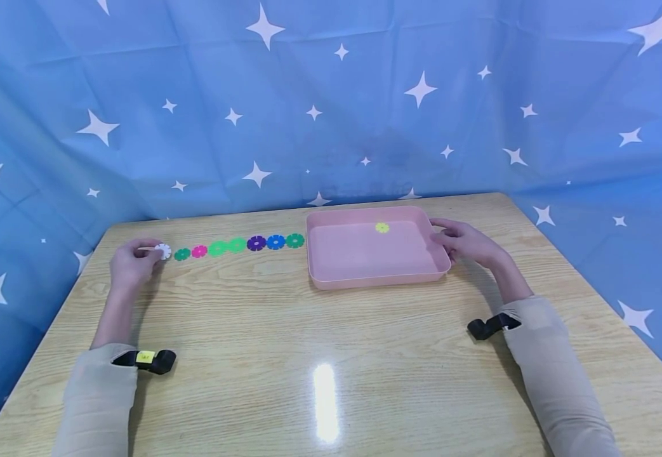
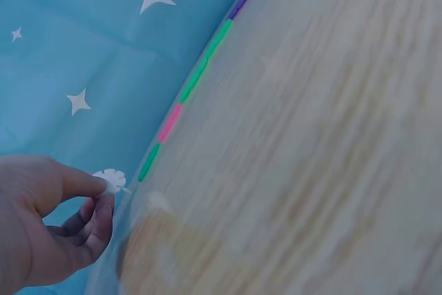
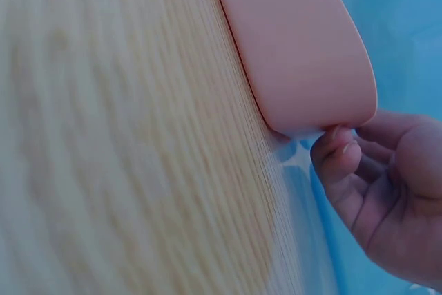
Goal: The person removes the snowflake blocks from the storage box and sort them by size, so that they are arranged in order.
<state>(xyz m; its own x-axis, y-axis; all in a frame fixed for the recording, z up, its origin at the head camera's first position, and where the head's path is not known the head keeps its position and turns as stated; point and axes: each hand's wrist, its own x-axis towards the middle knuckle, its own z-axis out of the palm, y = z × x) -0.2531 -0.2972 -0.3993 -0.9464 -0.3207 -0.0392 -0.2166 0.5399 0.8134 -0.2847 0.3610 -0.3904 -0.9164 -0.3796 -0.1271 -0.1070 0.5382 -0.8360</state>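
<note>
At the far left of the table, my left hand [image 1: 132, 263] pinches a white snowflake disc [image 1: 163, 251] between thumb and fingers. The left wrist view shows the white disc [image 2: 110, 179] upright at the fingertips. Just right of it, a row of notched discs begins with a dark green disc [image 1: 182, 254] and a pink disc [image 1: 199, 252]. My right hand [image 1: 468, 243] holds the right end wall of a pink tray [image 1: 376, 280], a digit over the rim. One yellow disc [image 1: 382, 228] lies inside the tray. Curled fingers [image 3: 336, 157] meet the tray's outer wall in the right wrist view.
The row continues with light green discs [image 1: 237, 245], a purple disc [image 1: 256, 243], a blue disc [image 1: 276, 242] and a green disc [image 1: 295, 240] beside the tray's left wall. A blue star-patterned curtain [image 1: 331, 146] hangs behind the wooden table [image 1: 239, 355].
</note>
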